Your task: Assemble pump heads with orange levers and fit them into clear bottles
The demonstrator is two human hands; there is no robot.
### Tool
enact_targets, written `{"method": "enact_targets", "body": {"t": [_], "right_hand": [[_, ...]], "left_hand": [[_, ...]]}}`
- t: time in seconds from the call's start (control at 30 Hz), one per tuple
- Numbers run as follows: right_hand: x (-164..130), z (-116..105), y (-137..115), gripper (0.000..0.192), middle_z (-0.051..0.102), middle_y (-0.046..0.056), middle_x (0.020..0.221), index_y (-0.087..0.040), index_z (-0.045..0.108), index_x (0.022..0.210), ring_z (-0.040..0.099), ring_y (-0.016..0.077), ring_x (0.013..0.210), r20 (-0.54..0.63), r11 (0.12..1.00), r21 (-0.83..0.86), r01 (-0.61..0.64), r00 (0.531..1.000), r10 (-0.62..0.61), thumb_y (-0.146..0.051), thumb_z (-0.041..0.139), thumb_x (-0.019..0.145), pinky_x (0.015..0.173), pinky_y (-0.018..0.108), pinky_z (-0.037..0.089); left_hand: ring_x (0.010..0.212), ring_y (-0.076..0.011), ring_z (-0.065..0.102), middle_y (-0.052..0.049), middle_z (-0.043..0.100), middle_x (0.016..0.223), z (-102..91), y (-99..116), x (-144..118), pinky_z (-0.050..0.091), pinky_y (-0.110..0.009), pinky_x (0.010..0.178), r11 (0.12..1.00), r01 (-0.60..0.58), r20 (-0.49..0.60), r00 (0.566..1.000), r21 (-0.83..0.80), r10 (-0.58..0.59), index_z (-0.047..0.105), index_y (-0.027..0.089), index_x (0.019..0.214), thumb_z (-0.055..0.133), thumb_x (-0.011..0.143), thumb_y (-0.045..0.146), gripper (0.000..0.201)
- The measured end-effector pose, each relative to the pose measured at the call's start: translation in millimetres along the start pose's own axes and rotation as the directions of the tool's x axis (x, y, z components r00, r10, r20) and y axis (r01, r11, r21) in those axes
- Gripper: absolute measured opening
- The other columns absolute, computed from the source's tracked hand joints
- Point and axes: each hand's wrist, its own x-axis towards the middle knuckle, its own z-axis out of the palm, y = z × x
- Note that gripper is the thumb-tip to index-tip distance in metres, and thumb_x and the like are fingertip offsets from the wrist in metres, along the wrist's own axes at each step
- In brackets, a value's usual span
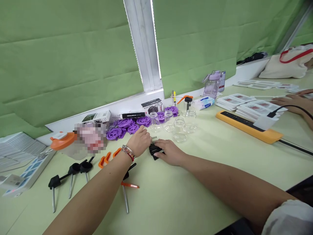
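Note:
My left hand [140,142], with bracelets at its wrist, is closed, its fingertips beside some small metal springs [154,139]. What it pinches, if anything, is hidden. My right hand [172,152] rests over a small pile of black plastic parts [155,149], its fingers stretched across them and its thumb apart at the near edge. Just behind both hands stand clear jars [179,130]. Under my left forearm lie orange clips [107,158] and a black part with a metal rod [126,195], with an orange-handled piece [130,185] across it.
Purple wheel-like discs [126,123] are heaped by the wall with boxes [153,107]. More black parts with rods [73,169] lie to the left. A yellow power strip [249,127] and stacks of printed cards [259,109] are at right, near another person's hand [290,101].

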Motion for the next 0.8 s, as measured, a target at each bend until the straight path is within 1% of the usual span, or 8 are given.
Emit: {"method": "enact_targets", "body": {"t": [0.07, 0.13, 0.17, 0.23, 0.37, 0.47, 0.6, 0.8], "right_hand": [[0.1, 0.6, 0.8, 0.037, 0.059, 0.009, 0.124, -0.019, 0.060, 0.116, 0.047, 0.0256, 0.121, -0.006, 1.000, 0.012, 0.001, 1.000, -0.001, -0.034, 0.057, 0.083, 0.099, 0.043, 0.034], [0.1, 1.0, 1.5, 0.037, 0.058, 0.009, 0.126, -0.019, 0.060, 0.117, 0.048, 0.0253, 0.121, -0.013, 1.000, 0.024, -0.001, 1.000, 0.001, -0.034, 0.058, 0.082, 0.099, 0.043, 0.035], [-0.1, 1.1, 1.7, 0.038, 0.058, 0.009, 0.126, -0.020, 0.060, 0.117, 0.048, 0.0252, 0.121, -0.014, 1.000, 0.029, -0.002, 1.000, 0.002, -0.034, 0.058, 0.082, 0.100, 0.043, 0.035], [-0.6, 0.7, 1.6, 0.038, 0.058, 0.009, 0.126, -0.020, 0.060, 0.118, 0.048, 0.0254, 0.121, -0.015, 0.999, 0.033, -0.003, 1.000, 0.003, -0.034, 0.059, 0.082, 0.100, 0.043, 0.034], [-2.0, -0.4, 0.7, 0.041, 0.057, 0.008, 0.128, -0.021, 0.058, 0.121, 0.045, 0.0263, 0.123, -0.002, 1.000, 0.030, -0.010, 1.000, 0.010, -0.035, 0.058, 0.082, 0.101, 0.045, 0.033], [-2.5, -0.1, 1.3, 0.042, 0.056, 0.008, 0.129, -0.022, 0.057, 0.122, 0.043, 0.0271, 0.125, 0.005, 0.999, 0.029, -0.018, 1.000, 0.018, -0.036, 0.057, 0.082, 0.102, 0.046, 0.032], [-2.2, 1.2, 2.7, 0.045, 0.055, 0.008, 0.130, -0.021, 0.056, 0.124, 0.040, 0.0281, 0.128, 0.015, 0.999, 0.030, -0.036, 0.999, 0.035, -0.038, 0.057, 0.082, 0.103, 0.046, 0.031], [-1.8, 0.4, 0.8, 0.044, 0.055, 0.008, 0.130, -0.020, 0.057, 0.123, 0.039, 0.0289, 0.129, 0.031, 0.998, 0.016, -0.055, 0.998, 0.055, -0.038, 0.056, 0.083, 0.104, 0.047, 0.030]], "left_hand": [[0.082, -0.0252, 0.056, -0.012, 0.064, 0.074, 2.0, -6.0, 1.9, 0.028, -0.043, 0.091, 0.990, 0.109, 0.017, 0.994, -0.087, -0.108, 0.064, 0.012, 0.075, 0.047, 0.079, 0.006, 0.019], [0.085, -0.0259, 0.057, -0.013, 0.065, 0.080, 7.8, -12.2, 6.5, 0.027, -0.044, 0.090, 0.953, 0.251, 0.072, 0.968, -0.170, -0.242, 0.064, 0.012, 0.077, 0.044, 0.079, 0.004, 0.021], [0.085, -0.0263, 0.057, -0.014, 0.066, 0.082, 12.2, -15.1, 9.6, 0.028, -0.045, 0.089, 0.931, 0.307, 0.105, 0.951, -0.196, -0.292, 0.064, 0.012, 0.078, 0.044, 0.078, 0.003, 0.022], [0.081, -0.0264, 0.059, -0.014, 0.067, 0.080, 23.0, -19.7, 16.9, 0.029, -0.045, 0.085, 0.905, 0.363, 0.162, 0.929, -0.222, -0.333, 0.064, 0.012, 0.077, 0.045, 0.075, 0.002, 0.022], [0.076, -0.0252, 0.062, -0.013, 0.068, 0.074, 44.2, -24.3, 29.6, 0.030, -0.043, 0.082, 0.869, 0.408, 0.266, 0.903, -0.280, -0.338, 0.065, 0.013, 0.072, 0.048, 0.070, 0.003, 0.020], [0.075, -0.0231, 0.062, -0.010, 0.069, 0.074, 53.8, -24.0, 33.5, 0.031, -0.041, 0.083, 0.843, 0.421, 0.333, 0.890, -0.336, -0.312, 0.066, 0.015, 0.074, 0.050, 0.069, 0.004, 0.020], [0.073, -0.0211, 0.061, -0.007, 0.069, 0.076, 58.3, -21.7, 33.7, 0.032, -0.040, 0.085, 0.820, 0.404, 0.380, 0.890, -0.405, -0.250, 0.067, 0.018, 0.077, 0.050, 0.071, 0.009, 0.020], [0.075, -0.0207, 0.061, -0.006, 0.069, 0.078, 59.5, -20.3, 32.7, 0.030, -0.041, 0.090, 0.804, 0.373, 0.398, 0.898, -0.463, -0.187, 0.068, 0.019, 0.079, 0.051, 0.071, 0.009, 0.022]]}}
